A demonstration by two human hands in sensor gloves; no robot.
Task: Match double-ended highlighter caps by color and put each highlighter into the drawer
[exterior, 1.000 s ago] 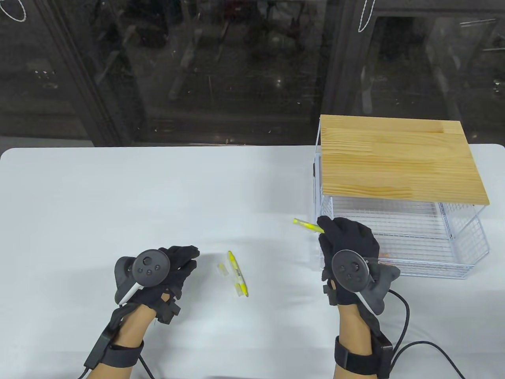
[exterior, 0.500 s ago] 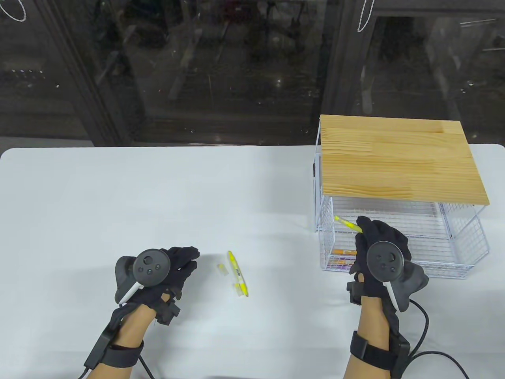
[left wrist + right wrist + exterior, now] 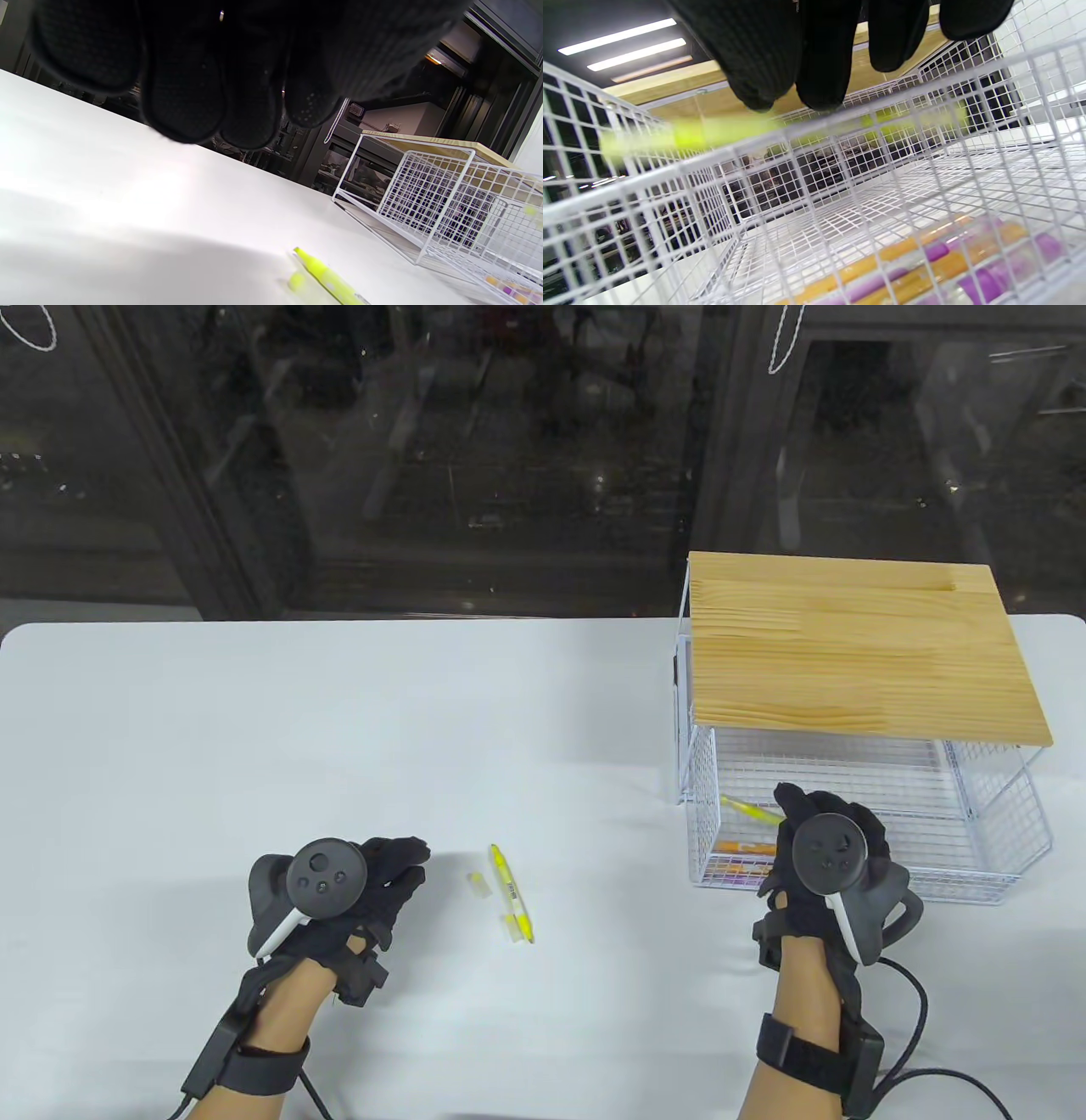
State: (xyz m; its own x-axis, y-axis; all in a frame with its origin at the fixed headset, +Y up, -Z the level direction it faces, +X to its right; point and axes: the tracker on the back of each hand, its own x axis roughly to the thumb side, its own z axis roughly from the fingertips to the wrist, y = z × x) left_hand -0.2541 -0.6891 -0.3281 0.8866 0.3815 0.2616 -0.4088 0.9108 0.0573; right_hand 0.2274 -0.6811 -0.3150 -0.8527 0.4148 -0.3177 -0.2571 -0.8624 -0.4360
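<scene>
Yellow is showing at the tip of the right hand (image 3: 819, 848): a highlighter (image 3: 751, 808) is sitting in its fingers (image 3: 755, 63) just over the front-left part of the drawer (image 3: 993, 848), inside the wire walls. From the wrist view the pen is blurred and lying crosswise right under the fingertips (whether they are pinching it or only touching it, I cannot tell from here). The drawer is standing pulled out from under a wood-topped rack (image 3: 857, 645) at the right edge of the tabletop (image 3: 339, 729). Orange and purple pens (image 3: 925, 258) are lying along the drawer's front wall, on the mesh floor.

Over at the front left of the tabletop, the left hand (image 3: 356, 891) is resting with its fingers loosely bent and holding nothing, the tips pointing toward the middle. Just beside those fingertips, a second highlighter (image 3: 512, 893) is lying flat on the tabletop, running roughly from back to front, with one yellow tip bare toward the back. A clear cap (image 3: 479, 884) is lying just beside it on the left, and another small clear piece (image 3: 512, 927) is lying against its near end. Cables (image 3: 925, 1010) are trailing from the right wrist toward the front edge.
</scene>
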